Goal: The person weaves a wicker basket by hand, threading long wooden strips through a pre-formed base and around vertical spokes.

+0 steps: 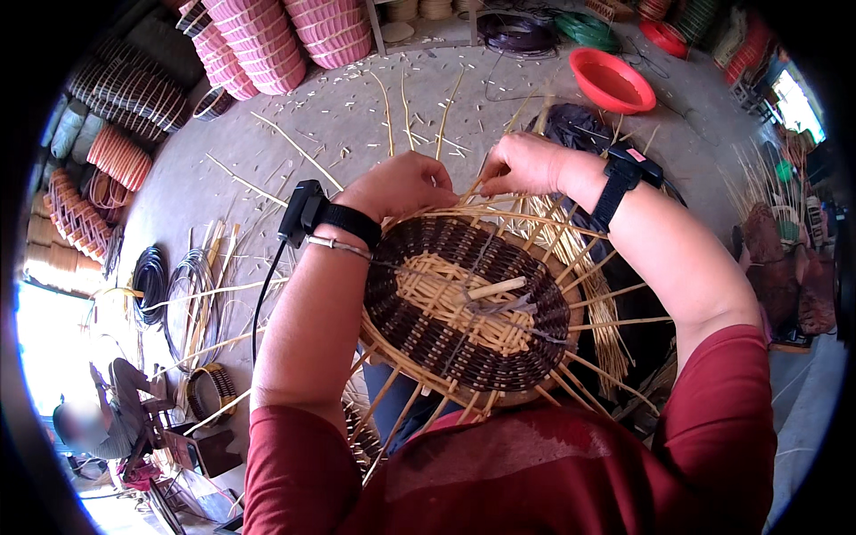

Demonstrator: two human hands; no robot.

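Note:
An oval woven basket base (468, 303), dark brown around a pale middle, rests in front of my torso with pale wicker stakes fanning out all round. Grey ties cross it, and a short pale stick (497, 288) lies on top. My left hand (406, 185) is closed at the far rim, its fingertips on a pale wicker strand; part of the grip is hidden behind the hand. Just right of it, my right hand (526, 166) pinches a thin wicker stake (471, 192) between thumb and fingers. The two hands are close together but apart.
Loose wicker lengths (602, 321) hang at the right of the base. Pale offcuts litter the floor. A red basin (612, 80) stands at the far right, stacked pink baskets (254, 40) at the far left. Another person (111, 419) sits at the lower left near a small basket (211, 392).

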